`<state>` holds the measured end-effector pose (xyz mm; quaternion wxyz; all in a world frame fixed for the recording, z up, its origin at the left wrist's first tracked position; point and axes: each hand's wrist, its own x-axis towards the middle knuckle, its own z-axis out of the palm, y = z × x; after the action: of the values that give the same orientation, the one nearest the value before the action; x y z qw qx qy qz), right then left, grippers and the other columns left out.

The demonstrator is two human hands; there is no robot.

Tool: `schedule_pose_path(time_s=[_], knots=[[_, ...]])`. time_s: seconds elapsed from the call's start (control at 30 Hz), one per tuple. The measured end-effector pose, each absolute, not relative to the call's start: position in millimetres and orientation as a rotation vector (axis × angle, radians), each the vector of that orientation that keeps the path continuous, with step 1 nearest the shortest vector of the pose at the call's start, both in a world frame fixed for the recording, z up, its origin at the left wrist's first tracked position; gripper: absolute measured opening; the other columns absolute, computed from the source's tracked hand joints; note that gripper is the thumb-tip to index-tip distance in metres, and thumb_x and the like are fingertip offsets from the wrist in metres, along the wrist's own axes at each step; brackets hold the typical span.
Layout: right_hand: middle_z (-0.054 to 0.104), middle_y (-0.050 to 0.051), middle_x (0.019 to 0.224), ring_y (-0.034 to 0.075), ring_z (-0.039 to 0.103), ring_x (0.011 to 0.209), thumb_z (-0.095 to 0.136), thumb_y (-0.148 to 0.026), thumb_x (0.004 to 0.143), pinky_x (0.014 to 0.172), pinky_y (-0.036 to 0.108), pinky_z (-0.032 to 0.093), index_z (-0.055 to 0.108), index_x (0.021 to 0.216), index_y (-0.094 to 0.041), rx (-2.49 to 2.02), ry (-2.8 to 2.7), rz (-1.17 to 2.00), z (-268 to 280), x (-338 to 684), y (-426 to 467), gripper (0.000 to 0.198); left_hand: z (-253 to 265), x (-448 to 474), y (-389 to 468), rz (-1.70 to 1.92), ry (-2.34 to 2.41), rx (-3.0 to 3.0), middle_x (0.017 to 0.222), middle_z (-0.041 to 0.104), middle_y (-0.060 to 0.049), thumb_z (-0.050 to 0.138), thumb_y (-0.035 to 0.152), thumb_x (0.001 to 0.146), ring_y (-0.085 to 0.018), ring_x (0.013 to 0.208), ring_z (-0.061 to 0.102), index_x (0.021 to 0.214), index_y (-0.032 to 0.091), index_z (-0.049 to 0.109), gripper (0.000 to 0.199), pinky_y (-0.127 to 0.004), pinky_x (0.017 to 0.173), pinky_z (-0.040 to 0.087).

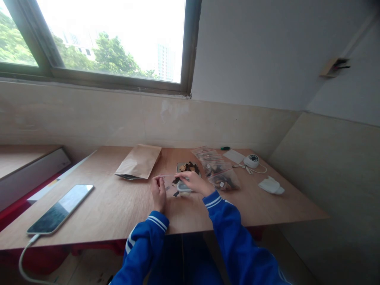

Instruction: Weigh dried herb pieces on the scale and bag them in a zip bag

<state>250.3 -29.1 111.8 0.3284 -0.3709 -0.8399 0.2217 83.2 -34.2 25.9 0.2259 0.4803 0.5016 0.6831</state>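
— Left hand?
— Resting on the tabletop, fingers pressed together, pinching the left edge of a clear plastic bag.

— And the right hand?
— Just beside, over the same bag's other end, fingers curled down on it; pinching or only pressing, cannot tell. Touching the front of a small scale.

— On the scale?
— A heap of dark and tan chips, piled on top, directly behind the right hand.

— Where exactly does the bag lie?
— Flat on the wood near the front middle, stretched between both hands, a few dark bits visible inside.

— To the right?
— Three more clear bags in a row: filled bags, the nearest holding brown pieces. Further right, a round white device with a cord, and a crumpled white cloth near the edge. A white card and a green pen at the back.

— To the left?
— A brown paper pouch lying flat, open end toward the front. Well apart from it, a tablet with a dark screen, plugged into a white cable hanging off the front edge.

— Clothing?
— Blue sleeves with white stripes at the cuffs.

— Behind it all?
— A window, with trees and buildings outside.
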Motion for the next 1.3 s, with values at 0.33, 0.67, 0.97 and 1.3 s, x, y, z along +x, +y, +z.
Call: schedule_pose_path(time_s=[0.33, 0.67, 0.97, 1.3], knots=[[0.061, 0.006, 0.096, 0.017, 0.056, 0.098, 0.042, -0.002, 0.083, 0.091, 0.034, 0.045, 0.068, 0.093, -0.019, -0.922, -1.999, 0.303, 115, 247, -43, 0.033, 25, 82, -35, 1.861, 1.427, 1.323, 0.074, 0.052, 0.001, 0.043, 0.038, 0.090, -0.014, 0.071, 0.053, 0.086, 0.021, 0.052, 0.020, -0.027, 0.067, 0.044], [0.062, 0.006, 0.100, 0.020, 0.056, 0.097, 0.062, -0.017, 0.083, 0.091, 0.036, 0.045, 0.065, 0.097, -0.020, -1.026, -2.317, 0.526, 43, 231, -104, 0.015, 31, 85, -38, 1.872, 1.370, 1.289, 0.077, 0.053, 0.000, 0.043, 0.039, 0.089, -0.012, 0.066, 0.051, 0.089, 0.021, 0.051, 0.019, -0.026, 0.064, 0.045], [0.061, 0.002, 0.084, 0.013, 0.060, 0.074, 0.058, -0.012, 0.083, 0.070, 0.027, 0.050, 0.068, 0.083, -0.019, -0.964, -2.072, 0.786, 67, 233, -89, 0.012, 35, 85, -41, 1.896, 1.348, 1.276, 0.075, 0.053, 0.000, 0.042, 0.044, 0.090, -0.013, 0.069, 0.053, 0.095, 0.021, 0.054, 0.027, -0.026, 0.064, 0.046], [0.066, 0.005, 0.095, 0.015, 0.061, 0.086, 0.055, -0.032, 0.087, 0.075, 0.027, 0.048, 0.068, 0.094, -0.018, -1.007, -1.886, 0.609, 121, 255, -27, 0.020, 28, 83, -36, 1.913, 1.381, 1.306, 0.078, 0.055, 0.000, 0.042, 0.043, 0.090, -0.012, 0.067, 0.054, 0.091, 0.020, 0.054, 0.026, -0.025, 0.066, 0.047]])
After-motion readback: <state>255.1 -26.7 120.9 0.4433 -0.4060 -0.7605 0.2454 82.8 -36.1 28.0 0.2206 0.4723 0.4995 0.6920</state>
